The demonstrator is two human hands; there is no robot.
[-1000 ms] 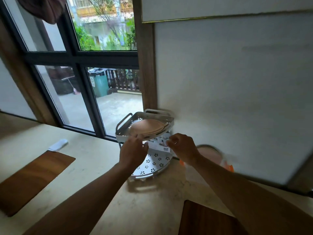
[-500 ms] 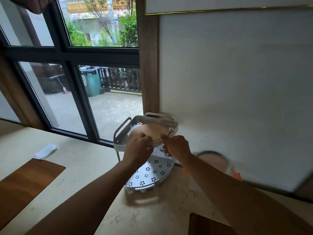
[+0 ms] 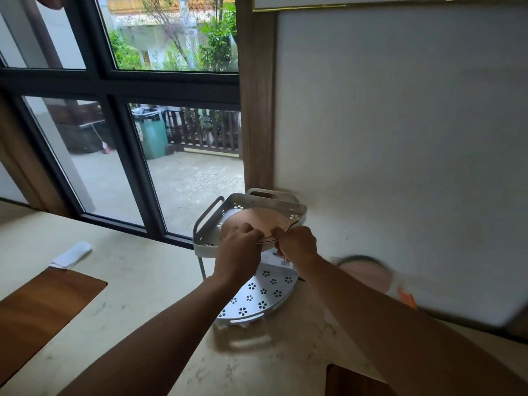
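Note:
A white two-tier corner rack [image 3: 204, 241] stands on the pale counter against the wall and window. On its top tier lies a stack of thin round pinkish-brown discs [image 3: 257, 220]. My left hand [image 3: 238, 250] grips the near edge of the stack, fingers curled over it. My right hand [image 3: 297, 244] pinches the edge of the discs just to the right. The lower tier [image 3: 257, 295], perforated with flower shapes, holds a white labelled item mostly hidden behind my hands.
A round pinkish object [image 3: 363, 272] with an orange piece [image 3: 405, 298] sits right of the rack under a white board [image 3: 400, 138]. Two wooden boards [image 3: 43, 307] [image 3: 351, 381] lie on the counter [image 3: 143, 281]. A white folded cloth [image 3: 71, 254] is at left.
Both hands rose from the white labelled item at the lower tier to the discs on the top tier and took hold of their near edge.

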